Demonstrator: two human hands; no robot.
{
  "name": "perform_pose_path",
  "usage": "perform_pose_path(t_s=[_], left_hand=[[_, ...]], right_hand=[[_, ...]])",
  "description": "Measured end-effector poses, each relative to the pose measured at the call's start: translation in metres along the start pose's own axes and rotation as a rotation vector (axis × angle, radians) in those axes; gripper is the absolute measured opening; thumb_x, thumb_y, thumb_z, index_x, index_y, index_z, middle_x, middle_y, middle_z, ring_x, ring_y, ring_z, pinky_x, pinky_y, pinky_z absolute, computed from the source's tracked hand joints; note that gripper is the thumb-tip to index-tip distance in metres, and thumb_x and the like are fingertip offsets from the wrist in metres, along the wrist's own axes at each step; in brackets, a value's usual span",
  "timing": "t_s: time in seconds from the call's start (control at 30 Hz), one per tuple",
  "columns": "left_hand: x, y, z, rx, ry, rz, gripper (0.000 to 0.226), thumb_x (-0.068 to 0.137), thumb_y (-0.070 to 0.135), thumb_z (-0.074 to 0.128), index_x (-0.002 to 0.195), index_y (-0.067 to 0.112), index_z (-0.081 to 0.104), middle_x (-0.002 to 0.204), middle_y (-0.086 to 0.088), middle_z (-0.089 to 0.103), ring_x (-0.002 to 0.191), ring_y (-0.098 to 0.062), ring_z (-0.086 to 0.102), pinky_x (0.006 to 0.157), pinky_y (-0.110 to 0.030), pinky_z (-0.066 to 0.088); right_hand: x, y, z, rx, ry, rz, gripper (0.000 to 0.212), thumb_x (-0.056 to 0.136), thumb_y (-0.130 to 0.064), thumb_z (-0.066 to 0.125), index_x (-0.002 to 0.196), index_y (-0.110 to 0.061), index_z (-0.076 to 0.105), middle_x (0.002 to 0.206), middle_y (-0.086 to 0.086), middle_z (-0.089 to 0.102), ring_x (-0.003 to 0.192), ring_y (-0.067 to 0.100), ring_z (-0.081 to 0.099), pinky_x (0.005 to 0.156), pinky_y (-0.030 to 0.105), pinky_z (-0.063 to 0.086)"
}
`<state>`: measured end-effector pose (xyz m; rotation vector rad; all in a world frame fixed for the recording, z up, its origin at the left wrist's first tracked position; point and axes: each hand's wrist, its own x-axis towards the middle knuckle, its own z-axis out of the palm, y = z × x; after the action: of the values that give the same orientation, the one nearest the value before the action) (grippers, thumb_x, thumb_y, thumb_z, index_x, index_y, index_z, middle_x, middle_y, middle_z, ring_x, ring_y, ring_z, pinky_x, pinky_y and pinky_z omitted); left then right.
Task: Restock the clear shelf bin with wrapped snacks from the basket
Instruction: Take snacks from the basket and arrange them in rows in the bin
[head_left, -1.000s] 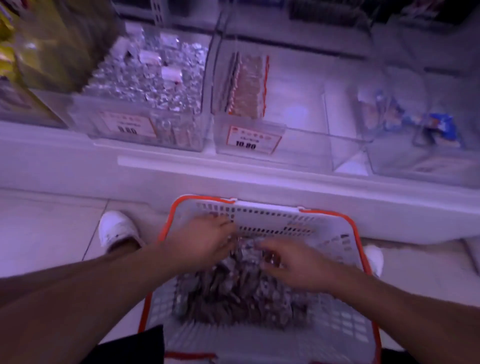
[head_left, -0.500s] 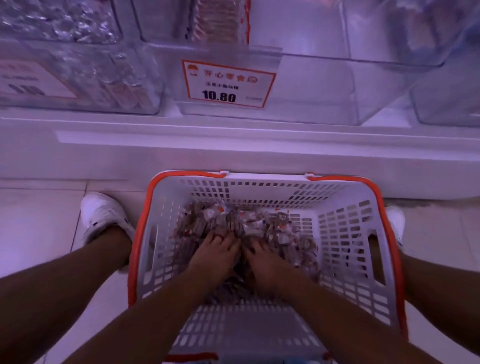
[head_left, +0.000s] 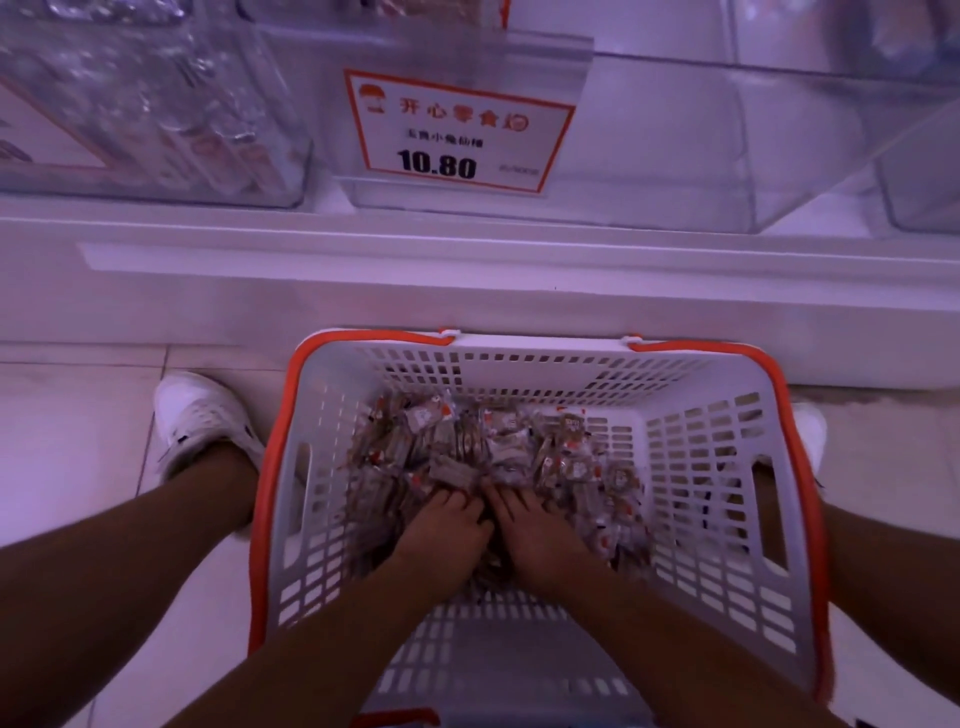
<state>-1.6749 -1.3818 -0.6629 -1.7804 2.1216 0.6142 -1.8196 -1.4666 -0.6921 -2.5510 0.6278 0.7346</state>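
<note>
Since half a second ago our hands have stayed buried side by side in the wrapped snacks (head_left: 493, 452), and our view has dropped closer to the basket (head_left: 717, 467). Our left hand (head_left: 447, 527) and right hand (head_left: 540, 530) lie knuckles-up on the heap, fingers dug forward into the packets; whether they have closed on a handful we cannot tell. The snacks are piled toward the basket's far wall, its near floor bare. We judge the restocking barely begun: the clear shelf bin (head_left: 649, 145) above, behind the 10.80 price tag (head_left: 457, 135), looks nearly empty in front, with a few packets at its far edge. The bin to its left (head_left: 150, 104) holds silvery wrapped items. A white shoe (head_left: 202, 415) stands left of the basket on the floor.
</note>
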Motion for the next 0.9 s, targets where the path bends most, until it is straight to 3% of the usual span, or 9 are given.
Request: perform_pose_path(t_s=[0.1,0.17,0.23,0.3,0.43,0.53,0.63,0.73,0.9], left_hand=[[-0.011,-0.008,0.005,-0.057,0.015,0.035,0.028,0.092,0.028,0.046,0.110,0.018,0.065,0.115,-0.009,0.064,0.107,-0.031,0.059,0.096,-0.039,0.044],[-0.014,-0.023,0.004,-0.362,-0.057,-0.082,0.029,0.093,0.031,0.054,0.117,0.017,0.063,0.120,-0.010,0.064,0.112,-0.031,0.060,0.098,-0.038,0.046],[-0.015,-0.038,-0.006,-0.722,-0.039,-0.241,0.026,0.090,0.034,0.064,0.107,0.014,0.064,0.108,-0.010,0.070,0.102,-0.029,0.065,0.091,-0.034,0.049],[-0.013,-0.052,-0.027,-0.970,0.020,-0.317,0.017,0.087,0.026,0.071,0.092,0.012,0.063,0.089,-0.009,0.069,0.086,-0.022,0.066,0.086,-0.033,0.051],[-0.023,-0.070,-0.104,-1.246,0.049,-0.298,0.023,0.065,0.018,0.081,0.077,0.022,0.061,0.070,0.010,0.066,0.068,0.005,0.060,0.070,-0.020,0.051],[-0.048,-0.073,-0.177,-1.354,0.151,-0.361,0.043,0.057,0.025,0.072,0.098,0.018,0.064,0.088,-0.001,0.070,0.084,-0.018,0.067,0.080,-0.038,0.056],[-0.085,-0.060,-0.244,-1.511,0.261,-0.281,0.039,0.068,0.021,0.067,0.106,0.028,0.066,0.086,-0.004,0.071,0.080,-0.022,0.069,0.072,-0.037,0.052],[-0.117,-0.037,-0.289,-1.824,0.337,-0.203,0.038,0.082,0.010,0.061,0.115,0.030,0.063,0.090,-0.013,0.068,0.071,-0.035,0.068,0.066,-0.039,0.044],[-0.141,-0.017,-0.315,-2.216,0.343,-0.108,0.027,0.086,0.034,0.058,0.102,0.017,0.070,0.090,-0.016,0.066,0.063,-0.032,0.062,0.061,-0.035,0.047]], right_hand=[[0.008,-0.005,-0.009,0.041,-0.044,0.018,0.089,0.089,-0.035,0.058,0.157,-0.011,0.007,0.152,0.012,0.034,0.137,0.032,0.033,0.108,0.044,0.037],[0.007,-0.001,-0.015,0.111,-0.016,0.044,0.070,0.088,-0.034,0.060,0.149,-0.013,0.034,0.143,0.011,0.048,0.133,0.030,0.044,0.107,0.039,0.041],[0.002,0.006,-0.026,0.363,-0.031,0.079,0.042,0.092,-0.037,0.060,0.130,-0.018,0.059,0.127,0.010,0.064,0.117,0.026,0.061,0.097,0.034,0.049],[-0.001,0.011,-0.043,0.709,-0.152,0.100,0.030,0.091,-0.032,0.068,0.117,-0.016,0.070,0.115,0.009,0.072,0.102,0.014,0.066,0.089,0.027,0.051],[-0.008,0.019,-0.114,0.750,-0.137,0.105,0.009,0.089,-0.024,0.072,0.083,-0.017,0.069,0.080,0.004,0.066,0.075,0.010,0.057,0.068,0.024,0.047],[-0.033,0.020,-0.191,0.743,-0.022,0.069,0.012,0.089,-0.029,0.072,0.090,-0.017,0.071,0.081,0.002,0.068,0.073,0.007,0.056,0.063,0.019,0.041],[-0.082,0.011,-0.264,1.001,-0.012,-0.056,0.003,0.093,-0.016,0.067,0.091,-0.016,0.069,0.082,0.002,0.068,0.075,0.011,0.058,0.066,0.024,0.046],[-0.128,0.003,-0.310,1.187,0.130,-0.157,0.009,0.092,-0.013,0.065,0.095,-0.007,0.071,0.083,0.006,0.067,0.075,0.014,0.059,0.065,0.024,0.050],[-0.175,-0.008,-0.320,1.399,0.262,-0.293,0.018,0.093,-0.020,0.065,0.091,-0.004,0.071,0.078,0.004,0.065,0.068,0.011,0.059,0.061,0.024,0.052]])
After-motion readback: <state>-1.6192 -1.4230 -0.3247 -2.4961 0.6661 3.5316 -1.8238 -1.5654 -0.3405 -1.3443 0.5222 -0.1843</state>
